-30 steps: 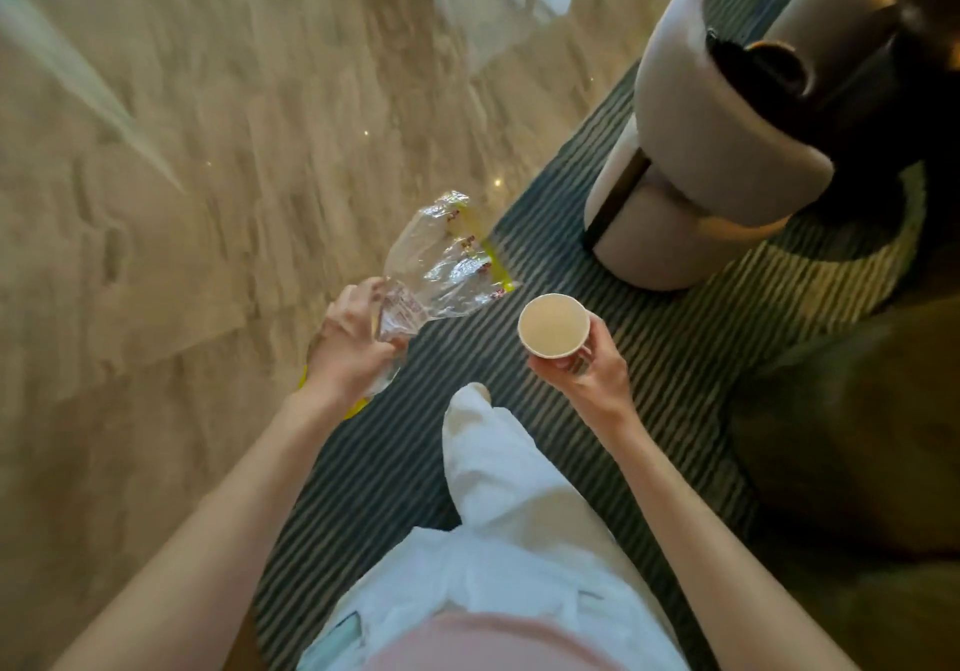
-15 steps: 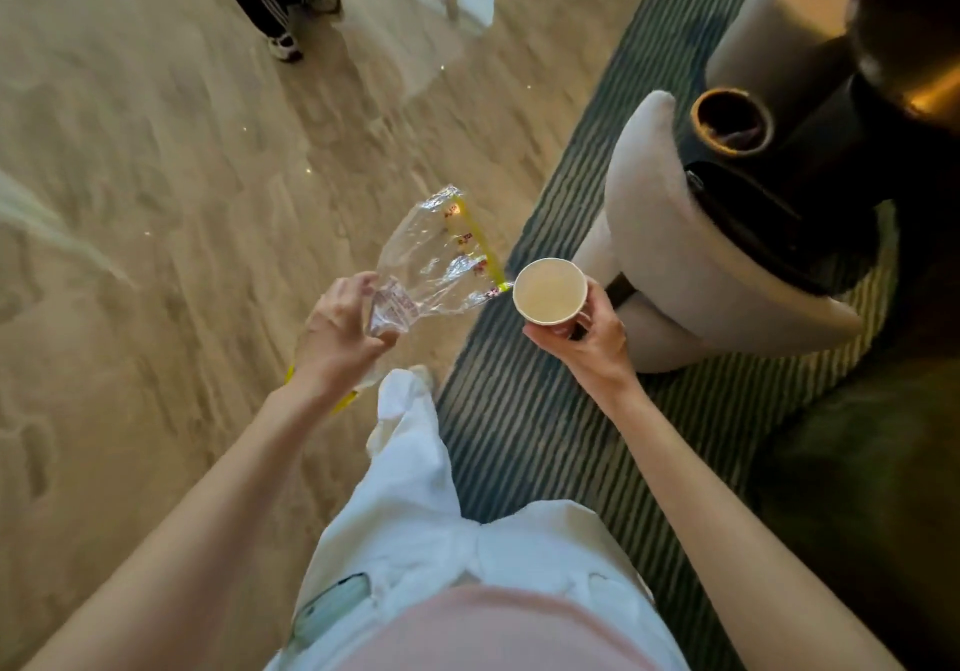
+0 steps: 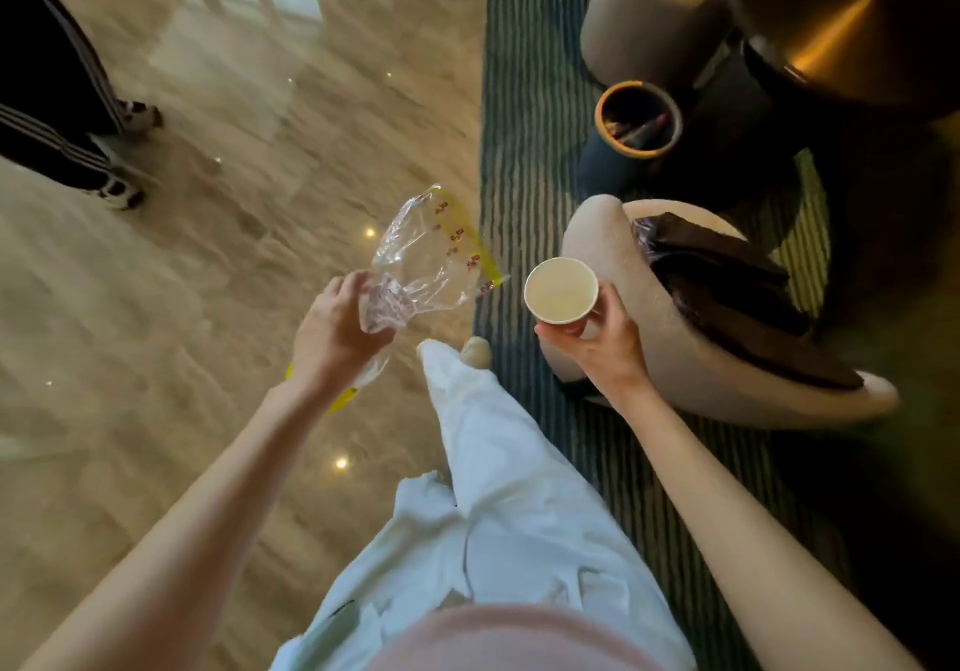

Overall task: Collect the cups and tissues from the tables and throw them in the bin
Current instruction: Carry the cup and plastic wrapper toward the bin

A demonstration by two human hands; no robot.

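Observation:
My right hand holds a white paper cup upright by its base; the cup looks empty inside. A crumpled clear plastic bag with a yellow printed strip is gripped in my left hand and sticks up to the right. Both hands are at chest height above the floor and rug edge. A small round dark bin with a brass rim stands on the rug ahead of the cup, with some rubbish inside.
A beige round armchair with a dark cushion sits just right of the cup. A dark round table with a brass top stands at top right, a beige pouf beside it. Another person's legs stand far left on the marble floor. The striped rug runs under the furniture.
I have walked forward: the armchair, bin and table have come closer and lower in view, and the other person's legs have entered at the left. Both hands keep their hold.

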